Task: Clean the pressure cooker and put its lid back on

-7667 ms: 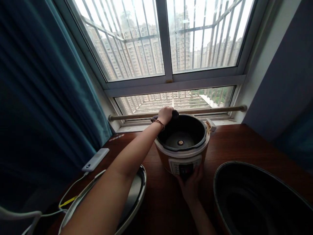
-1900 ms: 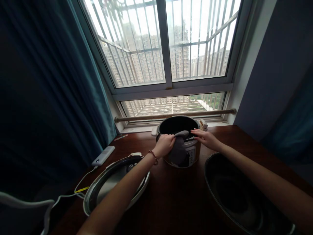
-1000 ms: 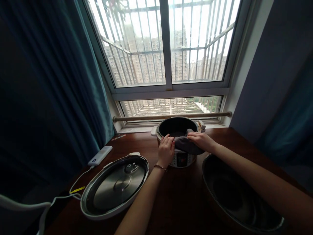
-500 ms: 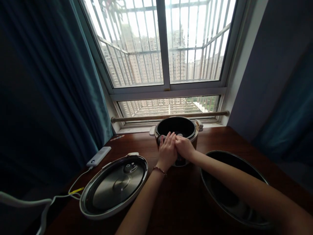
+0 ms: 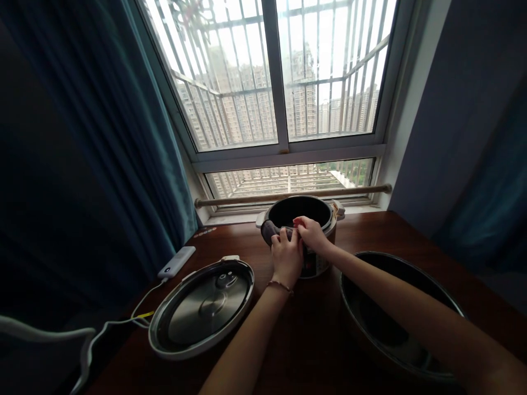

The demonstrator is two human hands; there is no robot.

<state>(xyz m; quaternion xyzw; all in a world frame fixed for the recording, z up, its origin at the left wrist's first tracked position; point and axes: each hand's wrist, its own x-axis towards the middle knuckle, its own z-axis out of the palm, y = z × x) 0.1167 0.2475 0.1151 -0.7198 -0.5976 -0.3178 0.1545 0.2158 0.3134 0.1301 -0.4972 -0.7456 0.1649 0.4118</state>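
My left hand (image 5: 287, 253) is closed around a dark purplish-grey object (image 5: 269, 230) with a rounded left end, too dim to name. It is held at the front rim of an electric cooker (image 5: 319, 262) with a black inside and white side handles. Close beside it, the bent fingers of my right hand (image 5: 312, 233) are pinched at the object's right end; what lies between those fingertips is hidden. Left of my forearm lies the round lid (image 5: 201, 307), its metal inner side facing up.
Under my right forearm stands a wide dark basin (image 5: 382, 323) with a pale rim. A white power bank (image 5: 177, 262) with a white cable (image 5: 107, 323) lies at the table's left edge. Behind the cooker are a wooden rail (image 5: 230, 201) and the window; a blue curtain (image 5: 164, 164) hangs at left.
My hands were laid together over the object; now the right hand has drawn slightly apart with its fingers pinched, and more of the object's left end shows. The view has shifted slightly.
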